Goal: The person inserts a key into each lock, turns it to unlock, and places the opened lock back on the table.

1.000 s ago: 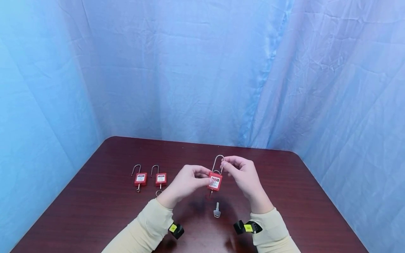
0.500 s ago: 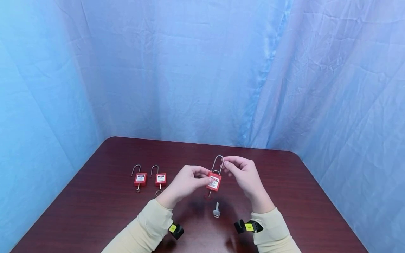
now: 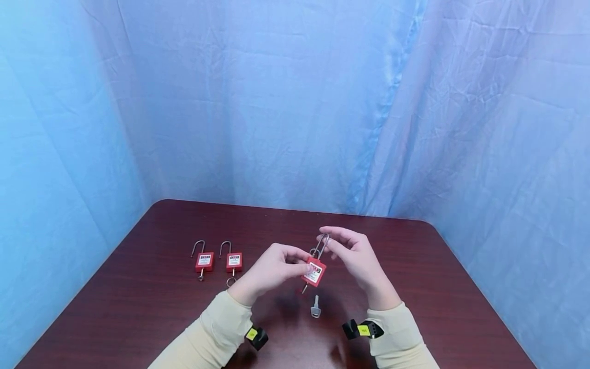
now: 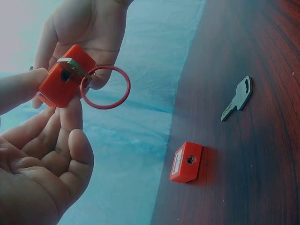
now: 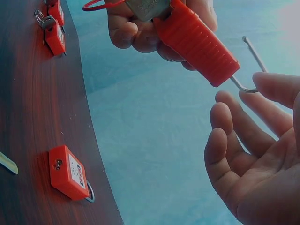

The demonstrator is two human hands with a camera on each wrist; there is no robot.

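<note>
Left hand (image 3: pixel 272 269) grips the body of a red padlock (image 3: pixel 315 271), thumb and curled fingers around it, held tilted above the bench (image 3: pixel 138 307). From my remote seat I read a white label on its face, print too small to make out. Left wrist view: a key sits in the lock's underside with a red ring (image 4: pixel 105 87) hanging from it.

Right hand (image 3: pixel 357 256) is at the steel shackle (image 3: pixel 321 245), fingers loosely curved. Right wrist view shows one fingertip (image 5: pixel 276 86) touching the shackle's bend, the rest of the hand relaxed, nothing gripped.

Near to far on the bench:
- Loose silver key (image 3: pixel 315 306), flat, just below the held lock, between my view of the two sleeves.
- Black wrist bands with yellow tags on both cuffs; tag writing unreadable.
- Two more red padlocks lying flat to the left, side by side: nearer-centre one (image 3: pixel 233 260) and the outer one (image 3: pixel 204 260), each with white label, shackle pointing away, key in the bottom.
- Blue curtain (image 3: pixel 295 102) behind the bench.
</note>
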